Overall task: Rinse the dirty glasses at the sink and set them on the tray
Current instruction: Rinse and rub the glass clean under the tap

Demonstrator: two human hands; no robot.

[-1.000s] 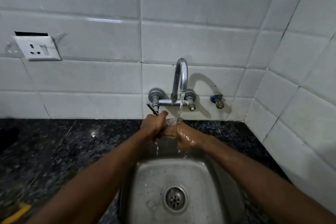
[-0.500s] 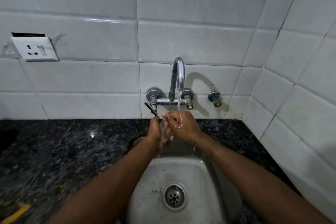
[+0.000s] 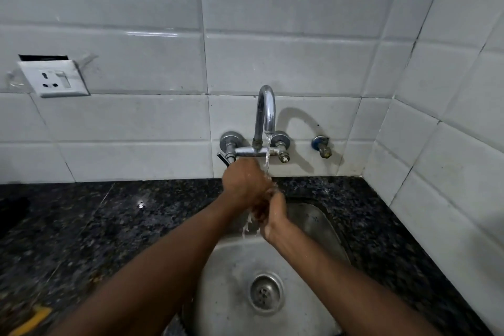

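My left hand (image 3: 244, 181) and my right hand (image 3: 274, 215) are pressed together over the back of the steel sink (image 3: 316, 224), right under the chrome tap (image 3: 266, 109). A thin stream of water (image 3: 267, 154) falls onto them and drips off below. The clear glass is closed in between both hands and almost wholly hidden by the fingers. My left hand lies on top, my right hand beneath it with its fingers tucked in. No tray is in view.
Black speckled granite counter (image 3: 109, 226) surrounds the sink, whose drain (image 3: 266, 293) is near the front. A white tiled wall stands behind and to the right. A wall socket (image 3: 54, 79) is at the left. A yellow object (image 3: 32, 318) lies at the bottom left.
The hands have turned around the glass: my left hand has risen over the top and my right hand has dropped below it. The glass, visible between the hands before, is now covered.
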